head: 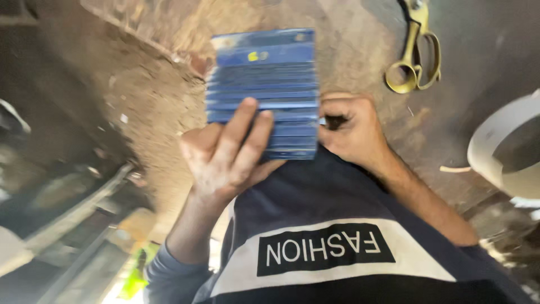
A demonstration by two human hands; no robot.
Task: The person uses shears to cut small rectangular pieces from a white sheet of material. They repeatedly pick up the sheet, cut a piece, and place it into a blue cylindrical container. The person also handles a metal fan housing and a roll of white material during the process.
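Holding a stack of blue flat packs (263,90) at 12 o'clock of centre, above the torso in a dark top with a white band (326,247). Left hand (228,152) at 7 o'clock of the stack, fingers (239,126) spread flat over the lower face, palm under the bottom edge; grip closed on the stack, most likely to carry the weight and keep the packs squared up. Right hand (351,129) at 4 o'clock of the stack, touching its right edge, fingers curled tight and pinching something small and dark at that edge; cannot tell what, too blurred. Grip there narrow, seemingly steadying or picking at the side while the left does the carrying. Packs fanned slightly, edges stepped, so held loosely tilted rather than clamped flush.

Around: brass-coloured scissors (415,59) at 2 o'clock, lying on the brown dusty bench (169,95), well apart from both hands. White curved rim of a round container (495,146) at 3 o'clock, near the right forearm, not touching. Small pale scrap (454,169) between forearm and rim. Dim clutter and long bars (79,208) at 8 o'clock, blurred, unreadable. Bright green patch (138,276) at 7 o'clock, low. Nothing between hands and stack; whole frame motion-blurred.
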